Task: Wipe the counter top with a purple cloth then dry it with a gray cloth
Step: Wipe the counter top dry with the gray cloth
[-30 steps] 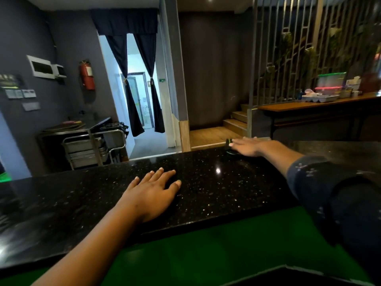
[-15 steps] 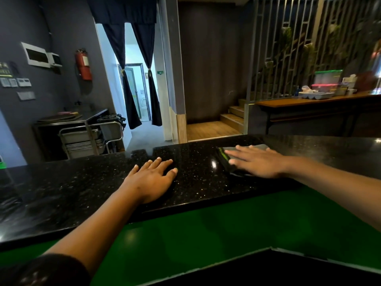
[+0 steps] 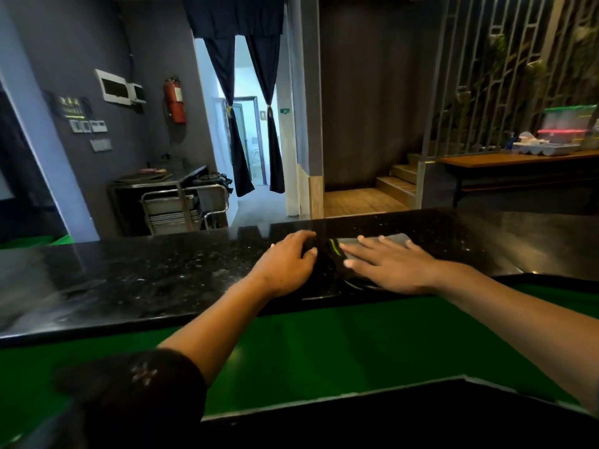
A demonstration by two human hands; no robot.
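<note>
Our right hand (image 3: 393, 265) lies flat, fingers spread, palm down on a folded gray cloth with a bright green stripe (image 3: 376, 243), pressing it onto the polished black speckled stone counter top (image 3: 155, 280); nothing is clasped. Our left hand (image 3: 288, 262) sits just left of it, fingers curled over the dark left end of the cloth, though we cannot tell whether they actually pinch the fabric. The cloth rests toward the right of the counter's middle, nearer the far edge than the near one. A dark patterned sleeve (image 3: 136, 393) covers our left upper arm at the near left. Below the near edge of the counter runs a glossy green lower surface (image 3: 324, 351). Beyond the counter, at far left, a stainless steel trolley stacked with trays (image 3: 181, 209) stands by a gray wall bearing a red fire extinguisher (image 3: 175, 100). Dark tied-back curtains (image 3: 240, 131) frame a doorway at centre; at far right, a long wooden table (image 3: 518, 160) carries clear plastic containers (image 3: 569, 126).
</note>
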